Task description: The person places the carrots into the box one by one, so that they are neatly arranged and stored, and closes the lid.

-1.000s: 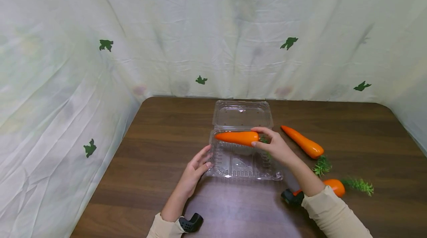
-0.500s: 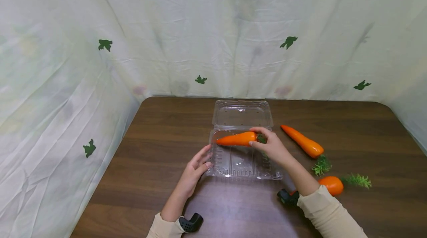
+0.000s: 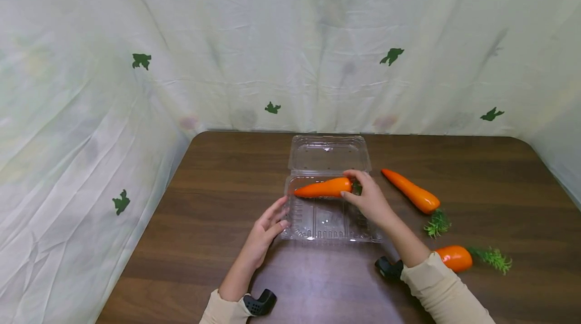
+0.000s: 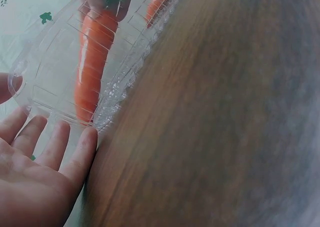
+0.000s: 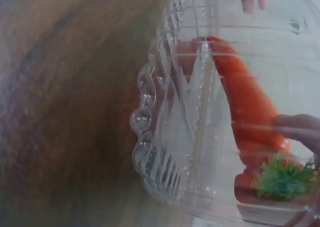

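In the head view, an orange carrot (image 3: 324, 187) lies across the far half of a clear plastic clamshell box (image 3: 324, 238). My right hand (image 3: 374, 203) pinches the carrot's thick end between thumb and fingers, at its green top. My left hand (image 3: 263, 235) touches the box's left edge with fingers extended. Seen through the clear wall in the left wrist view, the carrot (image 4: 92, 62) points its tip towards the left hand (image 4: 40, 172). The right wrist view shows the carrot (image 5: 250, 102) and its green leaves (image 5: 285, 179) through the plastic.
Behind the box lies its raised lid (image 3: 329, 152), hinged at the far edge. A second carrot (image 3: 410, 192) rests on the wooden table (image 3: 213, 182) to the right. Nearer, a third carrot (image 3: 455, 258) is partly hidden by my right sleeve (image 3: 445, 288).
My right hand has brought the carrot's tip slightly down and nearer in the box. The carrot near the right sleeve has shifted a little. The left hand has stayed put.
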A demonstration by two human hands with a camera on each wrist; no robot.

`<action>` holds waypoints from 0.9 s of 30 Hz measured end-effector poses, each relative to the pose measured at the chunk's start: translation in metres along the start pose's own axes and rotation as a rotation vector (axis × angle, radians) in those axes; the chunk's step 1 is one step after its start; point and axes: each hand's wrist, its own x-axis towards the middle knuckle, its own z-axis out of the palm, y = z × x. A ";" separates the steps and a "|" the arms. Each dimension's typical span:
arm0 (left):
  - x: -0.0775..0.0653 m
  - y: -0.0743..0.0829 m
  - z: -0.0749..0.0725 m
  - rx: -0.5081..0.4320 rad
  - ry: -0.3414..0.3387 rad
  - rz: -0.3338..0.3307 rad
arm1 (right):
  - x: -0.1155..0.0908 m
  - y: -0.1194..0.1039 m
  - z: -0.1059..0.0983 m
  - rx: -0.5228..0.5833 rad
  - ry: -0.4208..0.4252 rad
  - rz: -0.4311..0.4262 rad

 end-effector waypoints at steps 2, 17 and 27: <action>0.000 0.000 0.000 0.004 -0.002 0.001 | 0.000 0.000 0.001 -0.024 0.015 -0.008; 0.000 0.000 0.000 0.013 -0.003 -0.009 | -0.003 0.000 0.013 -0.255 0.088 -0.118; 0.000 -0.001 -0.001 0.017 -0.007 -0.008 | -0.004 0.000 0.013 -0.242 0.071 -0.067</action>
